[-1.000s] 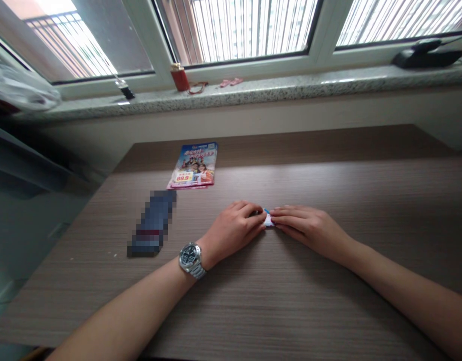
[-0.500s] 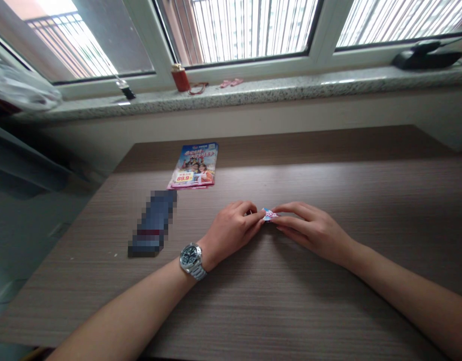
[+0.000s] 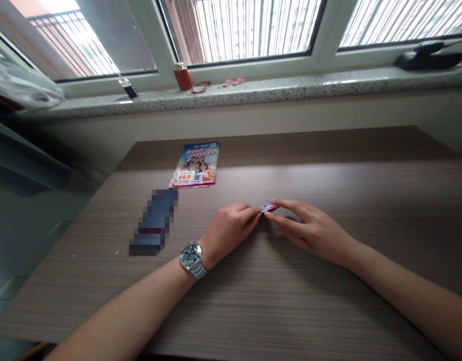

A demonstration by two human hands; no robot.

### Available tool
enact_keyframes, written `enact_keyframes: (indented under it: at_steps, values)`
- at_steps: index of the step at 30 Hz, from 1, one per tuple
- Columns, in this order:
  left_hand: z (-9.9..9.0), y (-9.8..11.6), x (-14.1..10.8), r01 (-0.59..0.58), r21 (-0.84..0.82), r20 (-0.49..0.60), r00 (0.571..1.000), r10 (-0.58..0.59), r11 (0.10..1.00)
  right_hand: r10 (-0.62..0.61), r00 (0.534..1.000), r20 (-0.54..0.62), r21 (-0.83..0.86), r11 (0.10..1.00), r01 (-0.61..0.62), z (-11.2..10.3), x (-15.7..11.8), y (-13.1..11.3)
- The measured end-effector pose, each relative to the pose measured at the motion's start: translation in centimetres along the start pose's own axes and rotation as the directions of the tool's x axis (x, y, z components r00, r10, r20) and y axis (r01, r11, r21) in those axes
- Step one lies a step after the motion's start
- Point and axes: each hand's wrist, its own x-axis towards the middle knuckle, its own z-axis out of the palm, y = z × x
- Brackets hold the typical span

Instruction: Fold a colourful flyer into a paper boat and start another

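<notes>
A small piece of folded, printed paper, coloured blue, white and pink, is held just over the wooden table between my two hands. My left hand, with a metal watch at its wrist, pinches the paper's left end, its fingertips pressed together. From the other side, my right hand has one finger at the far edge and another at the near edge of the paper, its remaining fingers curled below. Part of the paper is hidden behind the fingers.
A stack of printed flyers lies at the back left of the table. Nearer sits a blurred dark flat object. On the granite sill stand a red container, a small bottle and a black device.
The paper has turned between my fingers and now looks narrower. My right fingers have shifted slightly left along it, while the left hand keeps nearly the same place.
</notes>
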Motion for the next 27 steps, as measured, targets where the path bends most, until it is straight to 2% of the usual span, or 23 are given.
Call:
enact_keyframes:
  at_steps: [11, 16, 22, 27]
  values:
    - [0.33, -0.37, -0.07, 0.063, -0.076, -0.058, 0.996, -0.068, 0.995, 0.055, 0.998, -0.015, -0.012, 0.998, -0.055, -0.12, 0.45, -0.54]
    - [-0.02, -0.2, 0.01, 0.078, -0.115, -0.075, 0.993, -0.087, 0.99, 0.005, 0.999, 0.044, -0.013, 1.0, -0.004, 0.26, 0.54, -0.42]
    - [-0.03, -0.09, 0.02, 0.097, -0.212, -0.029, 0.994, -0.105, 0.972, 0.001, 0.999, 0.037, -0.027, 1.0, 0.0, 0.35, 0.66, -0.69]
    - [-0.08, 0.27, 0.14, 0.106, -0.313, -0.049, 0.991, -0.127, 0.944, -0.011, 1.0, 0.018, -0.007, 1.0, 0.011, 0.36, 0.74, -0.94]
